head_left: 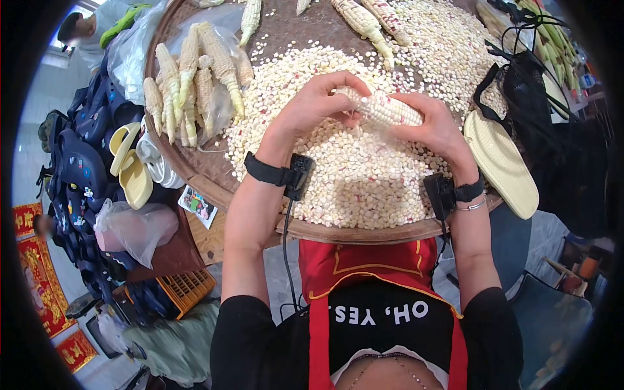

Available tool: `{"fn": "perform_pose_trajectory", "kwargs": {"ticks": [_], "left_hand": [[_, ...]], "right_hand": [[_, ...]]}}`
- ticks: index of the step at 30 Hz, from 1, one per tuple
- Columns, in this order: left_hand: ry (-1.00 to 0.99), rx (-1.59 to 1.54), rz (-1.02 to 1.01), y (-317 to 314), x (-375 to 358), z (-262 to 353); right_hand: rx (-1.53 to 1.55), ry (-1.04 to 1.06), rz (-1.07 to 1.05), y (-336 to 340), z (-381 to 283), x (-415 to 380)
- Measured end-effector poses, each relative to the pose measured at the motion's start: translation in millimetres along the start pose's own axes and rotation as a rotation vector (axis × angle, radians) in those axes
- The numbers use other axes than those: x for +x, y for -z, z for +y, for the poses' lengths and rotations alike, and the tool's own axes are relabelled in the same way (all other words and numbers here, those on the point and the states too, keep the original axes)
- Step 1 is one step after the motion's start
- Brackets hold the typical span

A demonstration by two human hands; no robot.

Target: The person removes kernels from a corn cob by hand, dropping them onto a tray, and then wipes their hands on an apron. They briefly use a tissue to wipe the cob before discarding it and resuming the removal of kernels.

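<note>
A corn cob (pixel 392 110) with pale kernels and a few reddish ones is held between my two hands, above a heap of loose kernels. My right hand (pixel 434 123) wraps its fingers round the cob's right end. At the left end, my left hand (pixel 325 101) has its thumb and fingers closed on the cob; some fingertips hide behind it. Beneath both hands, loose corn kernels (pixel 351 195) spread over a wide round woven tray (pixel 286 32). Stripped cobs (pixel 218 58) lie piled on the tray's left side. Several cobs (pixel 357 19) with kernels lie at the far edge.
Yellow sandals (pixel 133 166) and dark blue clogs (pixel 81 156) are on the left, near a pink bundle in plastic (pixel 136 227). A pale yellow sole (pixel 500 162) and black straps crowd the tray's right rim. A person (pixel 81 29) is at the upper left. Cables hang from my wrists.
</note>
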State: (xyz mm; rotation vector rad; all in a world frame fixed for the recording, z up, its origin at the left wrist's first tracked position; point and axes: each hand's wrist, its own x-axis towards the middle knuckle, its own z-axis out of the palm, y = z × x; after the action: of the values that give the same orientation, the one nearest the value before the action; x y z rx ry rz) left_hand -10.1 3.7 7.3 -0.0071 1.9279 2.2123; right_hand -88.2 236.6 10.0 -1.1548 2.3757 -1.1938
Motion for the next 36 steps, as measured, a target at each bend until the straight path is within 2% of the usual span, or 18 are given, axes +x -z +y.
{"fn": "perform_pose_trajectory", "kwargs": {"ticks": [2,6,10,15,21,24,26,28,30,36], "left_hand": [[-0.008,0.032,0.002,-3,-2,5],[-0.028,0.121,0.014,-5,2,1],[-0.066,0.084,-0.03,-1,1,-5],[-0.14,0.153,0.061,-12,-1,1],[-0.07,0.175,0.0,-7,2,-3],[-0.122,0.227,0.031,-10,4,-8],[-0.128,0.224,0.023,-9,4,-7],[-0.132,0.221,0.016,-8,3,-5],[-0.034,0.145,-0.024,-6,2,-2],[-0.04,0.101,-0.068,-4,3,-7]], "right_hand": [[0.134,-0.023,0.013,-3,6,0],[0.132,-0.02,0.002,-4,4,1],[0.085,-0.064,-0.062,-1,-6,0],[0.079,-0.045,-0.019,-2,-6,1],[0.035,-0.056,-0.031,-3,-8,1],[0.016,-0.082,-0.044,-4,-8,0],[-0.157,0.025,-0.016,-6,-7,-1],[-0.104,0.002,-0.048,-5,-9,0],[-0.054,-0.019,-0.077,-4,-9,-1],[-0.062,-0.03,-0.092,-1,-11,-2]]}}
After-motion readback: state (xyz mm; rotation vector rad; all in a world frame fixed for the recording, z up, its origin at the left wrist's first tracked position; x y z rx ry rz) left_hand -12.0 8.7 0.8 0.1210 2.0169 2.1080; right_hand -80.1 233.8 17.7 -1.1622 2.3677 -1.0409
